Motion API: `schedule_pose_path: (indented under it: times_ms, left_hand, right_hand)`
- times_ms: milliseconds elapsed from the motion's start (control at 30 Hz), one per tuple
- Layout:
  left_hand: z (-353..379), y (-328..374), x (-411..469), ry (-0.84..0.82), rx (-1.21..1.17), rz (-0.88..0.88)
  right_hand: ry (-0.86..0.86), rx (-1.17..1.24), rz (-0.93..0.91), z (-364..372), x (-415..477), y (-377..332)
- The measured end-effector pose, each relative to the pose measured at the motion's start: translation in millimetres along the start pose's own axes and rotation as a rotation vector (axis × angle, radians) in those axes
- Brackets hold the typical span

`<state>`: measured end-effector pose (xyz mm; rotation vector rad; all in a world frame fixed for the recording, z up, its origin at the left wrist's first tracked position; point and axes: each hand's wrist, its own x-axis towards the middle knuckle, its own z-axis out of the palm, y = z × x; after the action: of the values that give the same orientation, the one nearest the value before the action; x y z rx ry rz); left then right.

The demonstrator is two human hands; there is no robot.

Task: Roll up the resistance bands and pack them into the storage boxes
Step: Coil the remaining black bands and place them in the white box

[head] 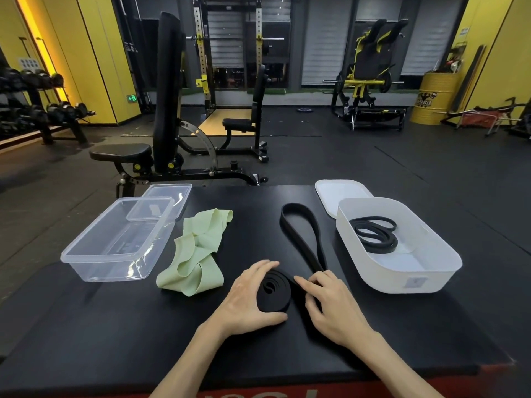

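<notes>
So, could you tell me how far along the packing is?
Done: one coiled black band lies in the white box. In hand: the left hand holds the roll of a second black band, the right hand pinches its tail; the far loop lies unrolled. Left: the green band lies loose beside the clear box.

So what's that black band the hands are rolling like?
It's a flat black resistance band, rubbery-looking, lying on the black table. Its near end is wound into a coil; the rest stretches away as a long loop. The left hand cups the coil, and the right hand pinches the band beside it.
</notes>
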<state>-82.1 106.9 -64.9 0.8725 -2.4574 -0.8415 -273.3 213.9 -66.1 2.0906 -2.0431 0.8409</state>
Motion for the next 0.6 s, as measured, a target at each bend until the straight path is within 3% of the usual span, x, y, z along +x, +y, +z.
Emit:
schedule_pose_path:
  times_ms: [200,400,600]
  left_hand:
    - [4,4,-2,0.084,0.009,-0.032]
    - [12,13,-4,0.184,0.193,-0.092]
    - [9,12,-2,0.135,0.171,-0.096]
  right_hand:
    - [0.060,0.017,-0.001,3,1,2]
    - [0.081,0.036,-0.088,4,0,1]
    - [0.081,0.024,-0.082,0,-2,-2]
